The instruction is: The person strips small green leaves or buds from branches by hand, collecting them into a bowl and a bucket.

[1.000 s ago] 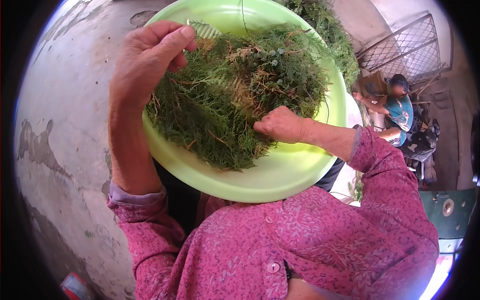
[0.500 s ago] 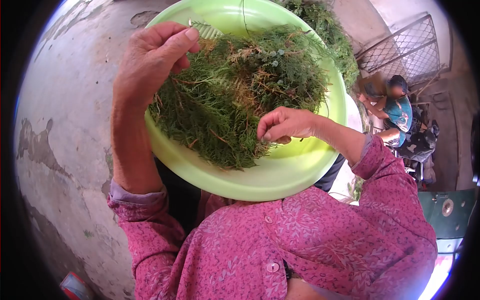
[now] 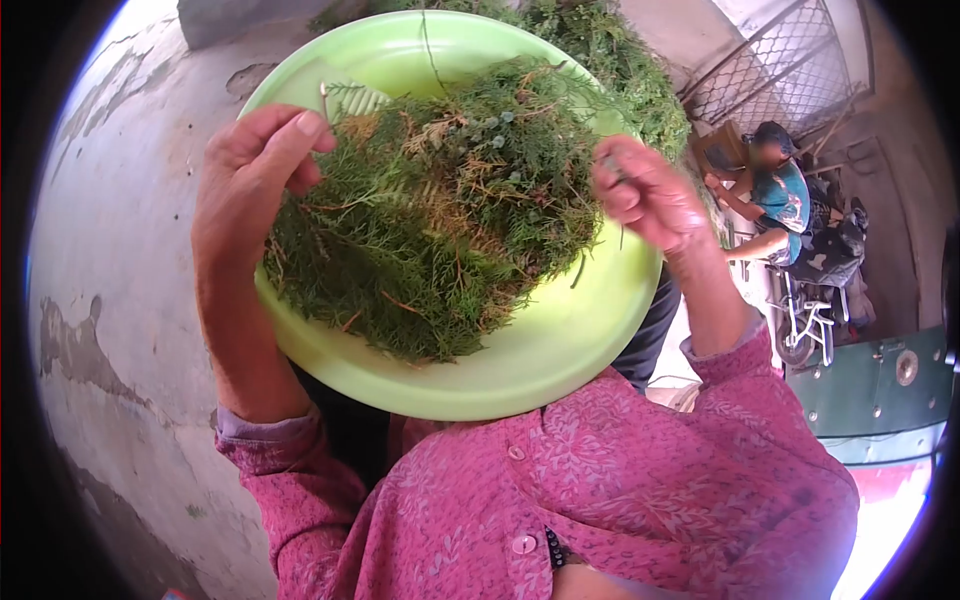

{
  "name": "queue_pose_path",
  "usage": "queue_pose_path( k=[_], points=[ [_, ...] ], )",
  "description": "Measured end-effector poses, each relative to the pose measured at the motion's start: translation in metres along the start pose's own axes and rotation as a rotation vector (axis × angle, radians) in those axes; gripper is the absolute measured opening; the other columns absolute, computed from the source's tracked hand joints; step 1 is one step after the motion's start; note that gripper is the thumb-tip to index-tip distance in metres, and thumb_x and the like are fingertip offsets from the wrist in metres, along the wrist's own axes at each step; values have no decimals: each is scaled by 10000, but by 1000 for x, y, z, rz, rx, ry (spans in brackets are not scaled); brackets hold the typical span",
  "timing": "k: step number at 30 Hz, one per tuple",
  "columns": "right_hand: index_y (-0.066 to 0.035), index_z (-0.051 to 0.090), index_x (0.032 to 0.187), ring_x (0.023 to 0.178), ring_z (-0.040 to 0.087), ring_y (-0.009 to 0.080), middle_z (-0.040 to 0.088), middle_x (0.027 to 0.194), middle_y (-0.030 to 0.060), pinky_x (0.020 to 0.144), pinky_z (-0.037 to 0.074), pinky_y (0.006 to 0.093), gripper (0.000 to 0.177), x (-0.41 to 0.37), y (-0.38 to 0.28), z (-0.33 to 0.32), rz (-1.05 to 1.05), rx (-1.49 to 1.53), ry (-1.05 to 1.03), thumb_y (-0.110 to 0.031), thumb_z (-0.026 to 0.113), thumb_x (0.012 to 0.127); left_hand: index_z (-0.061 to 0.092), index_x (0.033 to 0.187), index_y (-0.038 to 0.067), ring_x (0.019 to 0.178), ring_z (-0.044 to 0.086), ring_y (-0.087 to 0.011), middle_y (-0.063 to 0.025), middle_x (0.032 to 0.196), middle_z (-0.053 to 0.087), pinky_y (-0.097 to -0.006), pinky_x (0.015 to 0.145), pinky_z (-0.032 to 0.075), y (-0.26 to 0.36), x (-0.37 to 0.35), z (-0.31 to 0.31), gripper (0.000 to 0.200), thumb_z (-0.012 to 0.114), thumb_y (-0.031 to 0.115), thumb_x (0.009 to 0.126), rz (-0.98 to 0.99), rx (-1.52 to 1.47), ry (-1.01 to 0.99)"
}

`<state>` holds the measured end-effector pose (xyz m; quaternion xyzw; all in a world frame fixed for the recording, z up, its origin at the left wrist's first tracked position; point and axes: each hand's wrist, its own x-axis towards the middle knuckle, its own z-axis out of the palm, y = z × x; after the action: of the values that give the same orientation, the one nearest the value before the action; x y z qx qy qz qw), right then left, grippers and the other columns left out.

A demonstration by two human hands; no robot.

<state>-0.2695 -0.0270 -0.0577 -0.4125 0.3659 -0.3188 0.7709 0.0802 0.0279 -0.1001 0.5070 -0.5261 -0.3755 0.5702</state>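
A wide light-green plastic basin (image 3: 480, 405) rests across my lap, heaped with green and browning conifer sprigs (image 3: 440, 270). Small bluish cones (image 3: 500, 130) show among the foliage. Over the basin's left rim, my left hand (image 3: 255, 165) is closed, thumb against fingers; a pale stem tip of a sprig shows just above the thumb, though the grip itself is partly hidden. My right hand (image 3: 650, 190) is raised at the right rim, slightly blurred, its fingers pinched on a small thin twig (image 3: 619, 176).
More conifer branches (image 3: 610, 70) lie piled behind the basin on the concrete floor (image 3: 120, 250). To the right sits another person (image 3: 780, 190) near a cardboard box (image 3: 722, 150) and a wheeled metal frame (image 3: 808, 325). A mesh panel (image 3: 765, 70) leans at the back.
My right hand has lifted from the front of the heap up and right to the rim. My left hand sits lower and further left in view, as does the basin.
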Motion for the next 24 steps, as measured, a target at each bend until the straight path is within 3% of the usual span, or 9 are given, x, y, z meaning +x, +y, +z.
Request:
queue_pose_path(
  k=[4, 6, 7, 9, 10, 12, 16, 20, 24],
  points=[
    [-46, 538, 1052, 529, 516, 85, 552, 714, 41, 427, 378, 196, 214, -43, -48, -88, -444, -642, 628, -144, 545, 862, 642, 794, 51, 586, 481, -61, 14, 698, 595, -214, 550, 384, 0, 0, 2, 190, 576, 225, 833, 20, -59, 1],
    [-3, 536, 1089, 665, 619, 171, 611, 806, 124, 537, 475, 264, 303, -64, -58, -141, -487, -1530, 996, -183, 559, 847, 641, 797, 49, 585, 481, -59, 14, 704, 599, -214, 550, 385, -1, 1, 1, 188, 577, 221, 836, 25, -63, -21],
    [-3, 536, 1089, 665, 619, 171, 611, 806, 124, 537, 475, 264, 303, -80, -58, -179, -497, -1532, 998, -183, 559, 847, 641, 800, 47, 584, 482, -58, 14, 710, 602, -214, 551, 387, 0, 1, 0, 186, 577, 217, 838, 28, -62, -37],
    [-9, 544, 1118, 767, 610, 179, 627, 909, 138, 668, 484, 262, 334, -92, -62, -238, -275, -2464, 1058, -191, 565, 839, 640, 799, 44, 581, 482, -57, 13, 707, 602, -213, 550, 386, 6, -2, 1, 184, 576, 212, 839, 27, -58, -28],
    [-9, 544, 1118, 767, 610, 179, 627, 909, 138, 668, 484, 262, 334, -82, -65, -224, -299, -2463, 1051, -191, 565, 839, 638, 797, 42, 579, 481, -55, 12, 705, 602, -212, 549, 386, 8, -4, 2, 182, 576, 207, 840, 12, -50, -30],
    [-51, 549, 1148, 822, 614, 209, 629, 952, 158, 716, 489, 287, 359, -64, -55, -152, -273, -1878, 885, -191, 587, 820, 635, 792, 38, 571, 478, -56, 13, 688, 593, -211, 547, 384, 11, -7, 4, 183, 574, 204, 840, -9, -55, -27],
    [-27, 559, 1099, 837, 612, 179, 621, 981, 139, 720, 500, 290, 365, -14, -15, -28, -378, -1555, 275, -211, 640, 795, 633, 786, 38, 564, 472, -53, 18, 669, 579, -211, 540, 380, 11, -4, 3, 187, 575, 207, 839, -45, -68, -32],
    [-49, 538, 1119, 789, 612, 241, 588, 944, 135, 697, 502, 315, 426, 37, 33, 14, -412, -1699, -67, -190, 682, 743, 631, 785, 35, 561, 471, -47, 22, 657, 571, -204, 528, 380, 8, -6, 1, 185, 577, 203, 839, -80, -75, -27],
    [-70, 505, 1102, 760, 593, 288, 569, 907, 141, 664, 496, 350, 421, 69, 68, 14, -607, -1902, -103, -156, 673, 725, 629, 784, 31, 561, 476, -44, 25, 649, 567, -193, 519, 382, 15, -10, 5, 181, 577, 195, 840, -49, -116, 20]
  ],
)
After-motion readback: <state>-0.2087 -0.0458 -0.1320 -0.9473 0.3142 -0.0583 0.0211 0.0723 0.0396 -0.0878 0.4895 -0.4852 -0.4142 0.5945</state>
